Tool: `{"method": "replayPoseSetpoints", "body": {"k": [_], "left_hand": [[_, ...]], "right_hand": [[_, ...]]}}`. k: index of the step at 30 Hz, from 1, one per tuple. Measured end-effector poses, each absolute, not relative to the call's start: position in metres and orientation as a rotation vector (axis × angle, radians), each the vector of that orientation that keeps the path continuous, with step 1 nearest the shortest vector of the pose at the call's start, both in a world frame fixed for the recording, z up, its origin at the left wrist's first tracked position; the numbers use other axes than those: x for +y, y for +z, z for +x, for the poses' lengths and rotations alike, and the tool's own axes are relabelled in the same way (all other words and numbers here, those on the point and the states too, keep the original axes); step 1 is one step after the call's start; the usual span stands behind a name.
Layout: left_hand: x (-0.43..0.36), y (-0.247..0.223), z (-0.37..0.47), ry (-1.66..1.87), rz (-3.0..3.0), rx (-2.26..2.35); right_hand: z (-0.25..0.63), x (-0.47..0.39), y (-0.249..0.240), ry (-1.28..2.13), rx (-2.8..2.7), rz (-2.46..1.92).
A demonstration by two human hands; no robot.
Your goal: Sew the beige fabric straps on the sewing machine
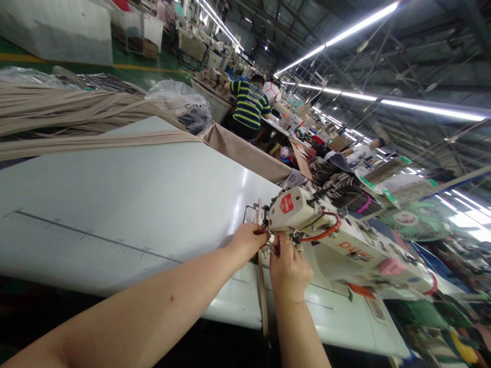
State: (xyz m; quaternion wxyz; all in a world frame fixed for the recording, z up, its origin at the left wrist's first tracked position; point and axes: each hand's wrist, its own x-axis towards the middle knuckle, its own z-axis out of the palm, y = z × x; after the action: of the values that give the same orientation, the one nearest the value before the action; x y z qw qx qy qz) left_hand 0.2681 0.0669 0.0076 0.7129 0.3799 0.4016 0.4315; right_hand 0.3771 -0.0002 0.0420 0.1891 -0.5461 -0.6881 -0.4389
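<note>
Both of my hands are at the needle end of a white sewing machine (293, 209). From the left, my left hand (248, 241) reaches in with thumb and forefinger pinched beside the needle area; what lies between them is too small to tell. Just right of it, my right hand (289, 266) has its fingers bent together under the machine head, and anything held there is hidden. A narrow beige strip (262, 296) runs through the needle area and hangs over the table's front edge between my forearms.
The white table (126, 189) bears a printed ruler scale. Long beige strips (76, 112) lie along its far left side. A fabric-lined bin (245, 151) stands behind the table. A person in a striped shirt (248, 105) works beyond it, and a green fan (408, 220) is at the right.
</note>
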Motion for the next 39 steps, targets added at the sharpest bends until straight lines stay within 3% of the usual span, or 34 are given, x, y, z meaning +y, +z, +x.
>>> {"method": "replayPoseSetpoints", "body": {"k": [39], "left_hand": [[0.069,-0.004,0.271,0.979,0.960,0.911]], "right_hand": [[0.380,-0.003,0.039,-1.147,-1.958,-1.572]]}}
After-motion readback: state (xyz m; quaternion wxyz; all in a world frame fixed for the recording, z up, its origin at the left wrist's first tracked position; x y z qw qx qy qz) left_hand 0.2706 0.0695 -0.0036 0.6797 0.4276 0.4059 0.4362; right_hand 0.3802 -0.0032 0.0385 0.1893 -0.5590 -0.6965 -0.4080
